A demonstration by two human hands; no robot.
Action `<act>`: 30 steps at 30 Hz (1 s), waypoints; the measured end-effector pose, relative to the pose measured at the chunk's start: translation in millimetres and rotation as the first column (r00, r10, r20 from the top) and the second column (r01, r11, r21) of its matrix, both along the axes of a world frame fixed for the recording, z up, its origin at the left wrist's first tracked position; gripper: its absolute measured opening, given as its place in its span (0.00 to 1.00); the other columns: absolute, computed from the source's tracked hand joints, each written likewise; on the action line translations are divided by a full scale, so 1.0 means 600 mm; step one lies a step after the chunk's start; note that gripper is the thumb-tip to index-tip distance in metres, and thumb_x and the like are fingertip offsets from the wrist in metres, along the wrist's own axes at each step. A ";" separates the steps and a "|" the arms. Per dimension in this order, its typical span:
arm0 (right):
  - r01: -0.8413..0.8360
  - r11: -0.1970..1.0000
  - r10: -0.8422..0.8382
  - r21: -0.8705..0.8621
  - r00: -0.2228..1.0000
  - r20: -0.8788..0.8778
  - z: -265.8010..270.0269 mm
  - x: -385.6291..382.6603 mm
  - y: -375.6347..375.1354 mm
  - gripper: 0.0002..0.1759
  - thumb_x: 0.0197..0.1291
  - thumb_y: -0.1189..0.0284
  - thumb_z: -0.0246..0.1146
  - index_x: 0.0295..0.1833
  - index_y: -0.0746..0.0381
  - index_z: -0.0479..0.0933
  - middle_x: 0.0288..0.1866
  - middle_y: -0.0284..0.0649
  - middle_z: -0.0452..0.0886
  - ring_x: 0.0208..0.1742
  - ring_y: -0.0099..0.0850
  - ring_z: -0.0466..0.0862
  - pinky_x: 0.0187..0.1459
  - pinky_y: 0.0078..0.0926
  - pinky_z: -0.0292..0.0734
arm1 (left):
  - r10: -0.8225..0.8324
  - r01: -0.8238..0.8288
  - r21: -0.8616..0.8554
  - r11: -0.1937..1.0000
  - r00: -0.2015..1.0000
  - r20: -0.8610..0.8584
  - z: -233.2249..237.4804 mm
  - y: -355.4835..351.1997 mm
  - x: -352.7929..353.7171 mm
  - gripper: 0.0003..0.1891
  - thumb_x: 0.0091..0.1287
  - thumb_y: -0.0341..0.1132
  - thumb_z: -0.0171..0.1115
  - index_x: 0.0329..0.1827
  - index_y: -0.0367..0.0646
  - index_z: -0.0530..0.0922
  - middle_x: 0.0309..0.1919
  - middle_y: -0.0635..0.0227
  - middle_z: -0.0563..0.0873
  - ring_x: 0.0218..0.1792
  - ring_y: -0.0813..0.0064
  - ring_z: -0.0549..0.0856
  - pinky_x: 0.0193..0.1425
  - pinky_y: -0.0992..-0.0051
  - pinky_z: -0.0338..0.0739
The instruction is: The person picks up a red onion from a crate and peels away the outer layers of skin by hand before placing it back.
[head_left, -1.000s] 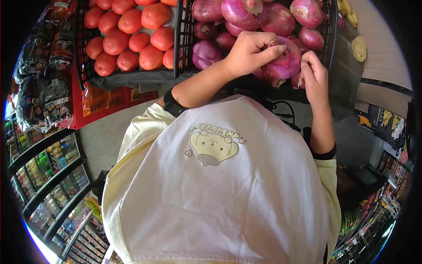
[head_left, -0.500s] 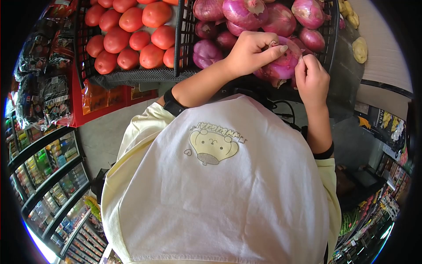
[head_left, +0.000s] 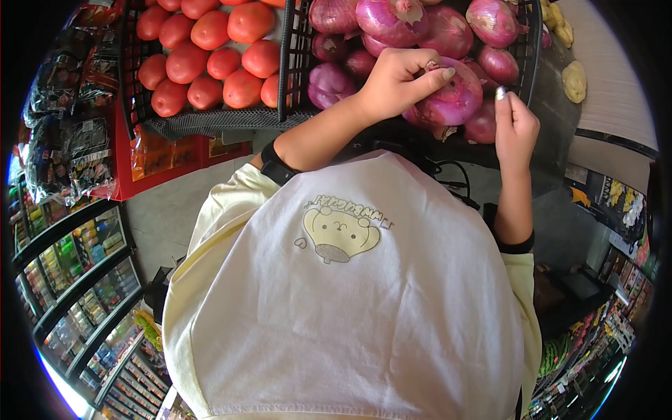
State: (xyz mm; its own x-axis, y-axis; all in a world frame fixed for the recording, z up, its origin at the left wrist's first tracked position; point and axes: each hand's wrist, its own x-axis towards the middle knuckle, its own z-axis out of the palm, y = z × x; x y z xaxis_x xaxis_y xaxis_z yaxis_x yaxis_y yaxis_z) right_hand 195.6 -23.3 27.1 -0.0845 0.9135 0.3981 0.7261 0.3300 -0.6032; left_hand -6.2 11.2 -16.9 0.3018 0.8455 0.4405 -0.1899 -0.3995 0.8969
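Observation:
A red onion (head_left: 455, 98) is gripped near its dry neck by my left hand (head_left: 399, 82), thumb and fingers pinched closed over its upper left side. My right hand (head_left: 516, 126) stands apart from that onion, just to its right by the crate's front edge. Its thumb points up and its fingers are curled closed; what is at the fingertips is too small to name. Beneath and behind the held onion, more red onions (head_left: 448, 31) fill a black plastic crate (head_left: 528, 52). Another red onion (head_left: 481, 124) shows between the held one and my right hand.
Left of the onions is a black crate (head_left: 283, 63) side wall, then several tomatoes (head_left: 185, 61). Potatoes (head_left: 574, 80) lie at the far right. Bagged goods (head_left: 91, 140) hang at the left beside a red stand (head_left: 126, 168). Store shelves (head_left: 84, 273) stand lower left.
My right hand has drawn away from the onion, to the right and slightly down, uncovering more of its right side. My left hand keeps its hold on the onion.

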 end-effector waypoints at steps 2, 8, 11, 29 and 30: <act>-0.098 0.994 0.097 -0.038 0.995 -0.007 0.013 -0.016 -0.014 0.16 0.56 0.68 0.63 0.23 0.65 0.66 0.17 0.39 0.68 0.17 0.31 0.68 0.22 0.27 0.64 | 0.013 -0.013 0.006 1.000 1.000 -0.012 0.001 0.000 -0.001 0.12 0.65 0.30 0.59 0.23 0.38 0.72 0.20 0.78 0.73 0.24 0.89 0.68 0.26 0.84 0.65; -0.167 0.983 0.145 0.077 0.962 0.233 0.009 -0.040 -0.021 0.18 0.50 0.67 0.65 0.21 0.61 0.63 0.16 0.37 0.65 0.19 0.36 0.70 0.22 0.32 0.64 | 0.018 -0.018 0.008 1.000 0.999 -0.036 0.004 0.001 -0.002 0.12 0.65 0.30 0.59 0.23 0.38 0.71 0.20 0.78 0.73 0.24 0.90 0.67 0.27 0.84 0.65; -0.037 0.996 0.031 0.080 0.997 0.073 -0.006 -0.014 -0.009 0.10 0.55 0.72 0.60 0.25 0.63 0.69 0.18 0.40 0.67 0.18 0.36 0.70 0.22 0.28 0.64 | 0.020 -0.021 -0.006 1.000 0.999 -0.033 -0.001 0.002 -0.004 0.11 0.65 0.29 0.59 0.23 0.38 0.72 0.21 0.78 0.73 0.25 0.89 0.68 0.28 0.84 0.66; -0.237 0.970 0.241 0.049 0.966 -0.092 0.010 -0.036 0.010 0.17 0.51 0.73 0.67 0.46 0.69 0.78 0.53 0.42 0.76 0.58 0.38 0.74 0.58 0.31 0.68 | -0.113 0.262 0.306 0.915 0.896 -0.429 0.075 0.044 0.011 0.13 0.65 0.40 0.57 0.33 0.36 0.77 0.25 0.57 0.80 0.27 0.61 0.80 0.33 0.70 0.74; -0.228 0.973 0.232 0.047 0.967 -0.109 0.013 -0.036 0.011 0.15 0.51 0.75 0.66 0.45 0.69 0.77 0.50 0.42 0.78 0.57 0.38 0.75 0.58 0.31 0.68 | -0.120 0.256 0.302 0.918 0.907 -0.404 0.078 0.046 0.012 0.13 0.65 0.40 0.57 0.33 0.36 0.77 0.24 0.59 0.80 0.26 0.64 0.80 0.32 0.71 0.73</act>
